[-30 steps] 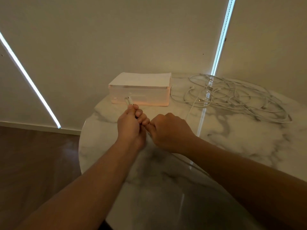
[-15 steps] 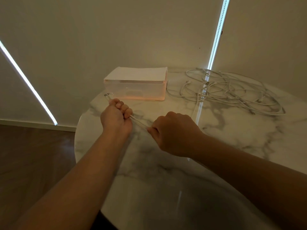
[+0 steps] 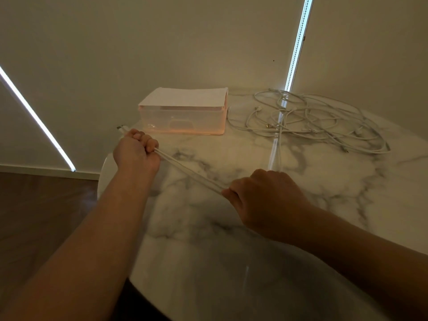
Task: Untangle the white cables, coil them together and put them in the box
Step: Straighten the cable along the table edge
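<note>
My left hand [image 3: 135, 151] is a fist around the ends of the white cables, and a connector tip pokes out past its far side. From it a taut stretch of white cables [image 3: 190, 173] runs down-right into my right hand [image 3: 264, 195], which is closed on them. Behind the right hand the cables lead up to a loose tangled pile [image 3: 308, 121] at the back right of the marble table [image 3: 324, 205]. A translucent plastic box [image 3: 183, 119] stands at the back, with a white sheet over its top.
The round table's edge curves close to my left hand, with dark wood floor [image 3: 46, 205] beyond it. Walls stand right behind the box and pile. A bright light strip [image 3: 294, 56] runs down the wall corner.
My hands have pulled apart: the left moved left toward the table edge, the right moved right and nearer to me. The stretch of cable between them has grown longer.
</note>
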Tool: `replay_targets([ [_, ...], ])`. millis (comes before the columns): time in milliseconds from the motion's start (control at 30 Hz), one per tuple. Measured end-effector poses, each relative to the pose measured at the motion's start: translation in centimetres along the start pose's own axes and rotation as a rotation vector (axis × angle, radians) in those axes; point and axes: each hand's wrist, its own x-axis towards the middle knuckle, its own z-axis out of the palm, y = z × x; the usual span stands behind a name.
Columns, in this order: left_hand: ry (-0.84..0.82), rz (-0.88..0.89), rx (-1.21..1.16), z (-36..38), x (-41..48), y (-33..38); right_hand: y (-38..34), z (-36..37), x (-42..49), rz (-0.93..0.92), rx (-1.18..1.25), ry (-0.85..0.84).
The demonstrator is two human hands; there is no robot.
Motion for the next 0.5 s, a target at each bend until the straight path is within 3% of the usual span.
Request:
replay_targets([
  [500, 0.044, 0.014, 0.058, -0.8, 2.0, 2.4, 0.7, -0.5, -2.6, -0.044, -0.111, -0.105],
])
